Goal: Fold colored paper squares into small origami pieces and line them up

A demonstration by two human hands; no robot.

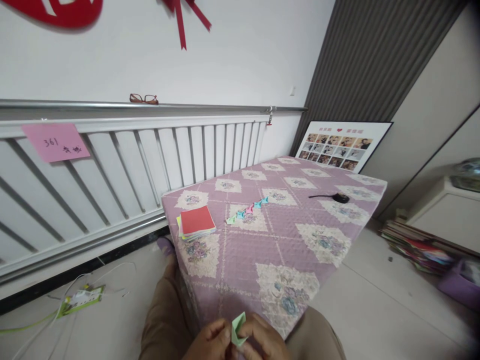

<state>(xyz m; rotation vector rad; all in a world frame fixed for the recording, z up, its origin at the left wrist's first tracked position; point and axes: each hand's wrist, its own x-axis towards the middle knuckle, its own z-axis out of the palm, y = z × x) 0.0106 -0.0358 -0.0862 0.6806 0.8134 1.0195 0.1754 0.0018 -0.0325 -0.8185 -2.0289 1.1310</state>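
Observation:
A small piece of folded light green paper [238, 330] is held up between both hands at the near edge of the table. On its left side my left hand [213, 342] pinches it with thumb and fingers. My right hand [264, 337] grips the right side, with fingers bent at the paper's opening. Farther up the cloth lies a slanting row of several small folded paper pieces, among them a green one [231, 220], a pink one [249, 209] and a blue one [257, 205]. Left of that row sits a stack of coloured paper [197, 221] with a red sheet on top.
A purple flowered cloth [240, 260] covers the table. A black round object with a strap [340, 198] lies at right. The radiator [221, 150] borders the left side; glasses [144, 99] rest on its pipe. A power strip [81, 299] with cables is on the floor.

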